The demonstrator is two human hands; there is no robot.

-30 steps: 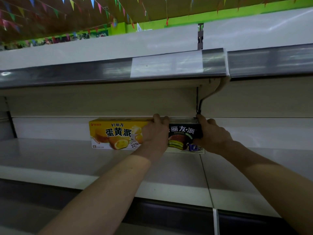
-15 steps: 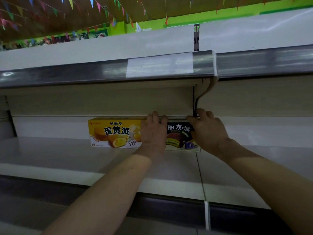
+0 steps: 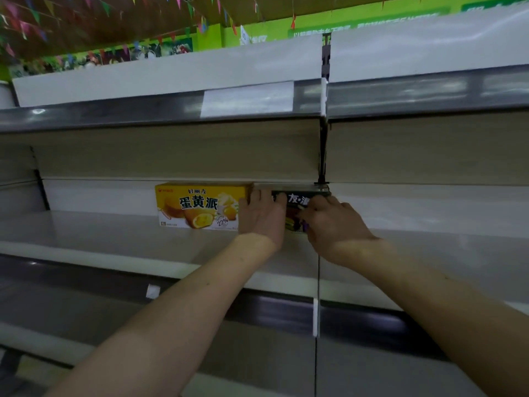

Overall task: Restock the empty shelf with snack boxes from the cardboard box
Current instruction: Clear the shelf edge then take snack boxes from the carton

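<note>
Seeing my right grip [image 3: 335, 224] shift from the dark box's [image 3: 297, 199] end to its front, hold unclear, left grip [image 3: 263, 216] pressing flat, I judge it shelved.

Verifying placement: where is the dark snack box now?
Head view, centre: the dark snack box stands at the back of the shelf, right of the yellow egg-yolk pie box, with the left hand and right hand on it.

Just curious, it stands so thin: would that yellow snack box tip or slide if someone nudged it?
The yellow snack box looks stiff: crisp, straight edges. It would probably slide readily on the smooth shelf. Standing on its long narrow side, it might tip backward, though the back wall seems close.
</note>
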